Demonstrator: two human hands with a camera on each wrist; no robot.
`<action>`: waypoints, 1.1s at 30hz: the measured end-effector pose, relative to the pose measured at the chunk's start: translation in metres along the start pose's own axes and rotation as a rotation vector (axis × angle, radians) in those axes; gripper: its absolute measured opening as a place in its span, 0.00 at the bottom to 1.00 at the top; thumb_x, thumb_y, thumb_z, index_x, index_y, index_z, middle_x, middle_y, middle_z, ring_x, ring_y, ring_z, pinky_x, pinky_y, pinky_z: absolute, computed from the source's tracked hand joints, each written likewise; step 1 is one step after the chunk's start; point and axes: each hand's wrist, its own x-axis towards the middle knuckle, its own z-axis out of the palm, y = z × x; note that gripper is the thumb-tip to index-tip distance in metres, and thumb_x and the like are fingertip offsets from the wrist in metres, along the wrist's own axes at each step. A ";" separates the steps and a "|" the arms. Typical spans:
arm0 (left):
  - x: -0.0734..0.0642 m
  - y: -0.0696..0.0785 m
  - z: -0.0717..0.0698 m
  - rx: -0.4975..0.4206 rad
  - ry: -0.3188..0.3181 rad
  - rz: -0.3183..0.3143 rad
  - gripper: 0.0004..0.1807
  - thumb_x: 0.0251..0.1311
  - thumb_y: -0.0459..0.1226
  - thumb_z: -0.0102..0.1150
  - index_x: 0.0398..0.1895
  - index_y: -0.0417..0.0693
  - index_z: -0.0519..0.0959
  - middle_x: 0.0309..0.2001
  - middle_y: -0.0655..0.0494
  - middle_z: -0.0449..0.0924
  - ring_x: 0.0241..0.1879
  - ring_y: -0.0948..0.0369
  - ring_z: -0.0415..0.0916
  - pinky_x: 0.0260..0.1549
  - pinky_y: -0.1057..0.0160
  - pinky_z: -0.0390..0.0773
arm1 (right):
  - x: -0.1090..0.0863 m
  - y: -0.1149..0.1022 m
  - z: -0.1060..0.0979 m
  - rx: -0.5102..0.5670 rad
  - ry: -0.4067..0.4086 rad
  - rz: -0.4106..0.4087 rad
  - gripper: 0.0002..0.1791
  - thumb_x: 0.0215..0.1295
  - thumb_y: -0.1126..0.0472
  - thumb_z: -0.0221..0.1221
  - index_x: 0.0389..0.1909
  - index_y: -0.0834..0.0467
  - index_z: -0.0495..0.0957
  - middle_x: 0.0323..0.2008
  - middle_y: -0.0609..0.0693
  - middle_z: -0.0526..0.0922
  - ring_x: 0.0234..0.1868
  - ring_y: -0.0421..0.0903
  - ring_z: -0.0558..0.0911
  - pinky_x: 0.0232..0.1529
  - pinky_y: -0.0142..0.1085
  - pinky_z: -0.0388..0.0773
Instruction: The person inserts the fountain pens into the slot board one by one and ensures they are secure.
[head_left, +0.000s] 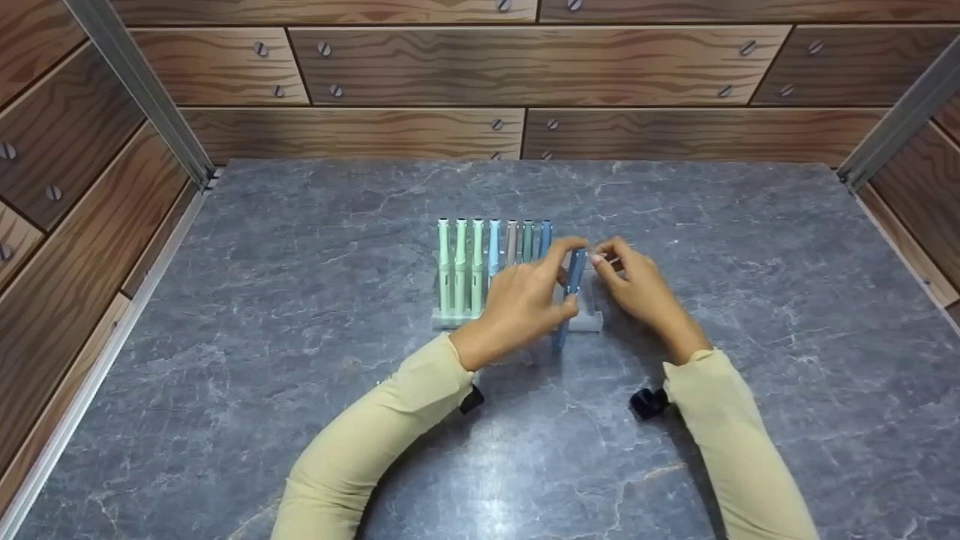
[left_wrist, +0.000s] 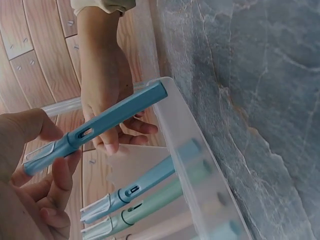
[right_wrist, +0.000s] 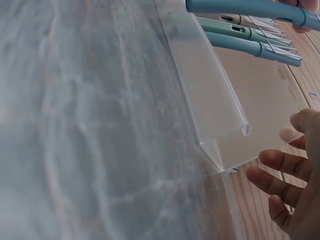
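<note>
A blue pen (head_left: 575,271) with a metal clip is pinched between the thumb and fingers of my left hand (head_left: 517,300), in front of a clear pen stand (head_left: 587,323). The left wrist view shows this blue pen (left_wrist: 117,115) slanted, its clip end by the fingers and its other end overlapping the stand's lip. At the stand's upper right edge, my right hand (head_left: 643,289) pinches the clear panel (right_wrist: 250,95) between thumb and index finger; its other fingers (right_wrist: 285,165) are loosely bent. Upright in the stand is a row of pens: light green pens (head_left: 460,266), light blue, brownish, dark green and blue.
The stand rests on a grey marbled table (head_left: 300,315). Wood-patterned panels (head_left: 540,67) enclose the back and sides, with metal posts (head_left: 142,90) at the corners. A black wrist device (head_left: 649,403) sits below the right cuff.
</note>
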 end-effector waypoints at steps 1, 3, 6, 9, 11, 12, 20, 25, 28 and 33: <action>0.000 0.000 0.000 0.013 0.012 0.003 0.35 0.54 0.38 0.63 0.66 0.58 0.62 0.34 0.62 0.85 0.13 0.69 0.59 0.11 0.74 0.56 | 0.000 0.000 0.000 0.000 0.002 0.002 0.12 0.73 0.59 0.50 0.47 0.64 0.72 0.43 0.65 0.80 0.47 0.61 0.80 0.52 0.54 0.74; 0.001 -0.001 0.000 0.041 0.036 0.009 0.34 0.54 0.38 0.63 0.65 0.58 0.63 0.35 0.62 0.85 0.13 0.69 0.59 0.11 0.73 0.55 | 0.001 0.000 0.000 0.000 0.001 0.003 0.12 0.73 0.59 0.50 0.47 0.64 0.72 0.43 0.64 0.80 0.47 0.61 0.79 0.53 0.54 0.73; 0.003 -0.002 0.000 0.085 0.074 0.020 0.34 0.54 0.39 0.63 0.65 0.57 0.63 0.34 0.62 0.85 0.13 0.69 0.59 0.11 0.73 0.55 | 0.001 0.000 0.000 0.008 0.003 0.004 0.12 0.73 0.59 0.50 0.47 0.65 0.72 0.43 0.64 0.80 0.47 0.61 0.79 0.53 0.54 0.73; 0.004 -0.004 0.002 0.103 0.112 0.026 0.33 0.53 0.38 0.63 0.64 0.56 0.64 0.34 0.62 0.86 0.13 0.69 0.59 0.11 0.74 0.55 | 0.002 0.001 0.000 0.008 0.004 0.001 0.12 0.73 0.59 0.50 0.47 0.65 0.72 0.43 0.65 0.80 0.47 0.61 0.80 0.53 0.54 0.74; 0.005 -0.006 0.003 0.101 0.136 0.029 0.33 0.53 0.38 0.63 0.64 0.56 0.64 0.34 0.61 0.86 0.13 0.68 0.59 0.11 0.74 0.55 | 0.002 0.001 0.000 0.005 0.001 -0.001 0.12 0.73 0.60 0.50 0.47 0.65 0.72 0.43 0.65 0.80 0.47 0.61 0.80 0.53 0.54 0.74; 0.005 -0.006 0.004 0.097 0.150 0.030 0.33 0.53 0.38 0.63 0.64 0.56 0.64 0.34 0.61 0.86 0.13 0.68 0.59 0.11 0.74 0.55 | 0.002 0.001 -0.001 0.003 -0.001 0.000 0.12 0.73 0.60 0.50 0.48 0.65 0.72 0.43 0.65 0.80 0.47 0.61 0.80 0.53 0.54 0.74; 0.008 -0.009 0.005 0.098 0.243 0.052 0.32 0.53 0.37 0.62 0.63 0.56 0.64 0.36 0.61 0.87 0.14 0.67 0.63 0.12 0.73 0.57 | 0.002 0.000 -0.002 0.002 -0.011 0.012 0.12 0.73 0.59 0.50 0.48 0.64 0.72 0.44 0.65 0.80 0.47 0.61 0.80 0.52 0.53 0.75; 0.009 -0.012 0.007 0.094 0.258 0.037 0.32 0.54 0.37 0.62 0.63 0.56 0.63 0.37 0.60 0.87 0.15 0.66 0.66 0.13 0.73 0.58 | 0.002 0.000 0.000 0.003 -0.019 0.027 0.13 0.73 0.58 0.50 0.48 0.63 0.71 0.45 0.64 0.80 0.48 0.61 0.80 0.51 0.53 0.75; 0.009 -0.014 0.009 0.091 0.264 0.036 0.32 0.55 0.37 0.62 0.63 0.56 0.63 0.36 0.60 0.87 0.15 0.65 0.67 0.13 0.73 0.59 | 0.001 -0.001 0.000 0.007 -0.020 0.023 0.13 0.73 0.57 0.50 0.48 0.63 0.72 0.45 0.64 0.80 0.48 0.61 0.80 0.52 0.53 0.74; 0.009 -0.016 0.011 0.103 0.274 0.049 0.31 0.55 0.38 0.62 0.63 0.56 0.63 0.36 0.60 0.88 0.14 0.64 0.69 0.12 0.72 0.60 | 0.000 -0.001 0.000 0.011 0.000 0.004 0.13 0.73 0.58 0.50 0.48 0.64 0.72 0.44 0.64 0.80 0.48 0.60 0.80 0.52 0.54 0.74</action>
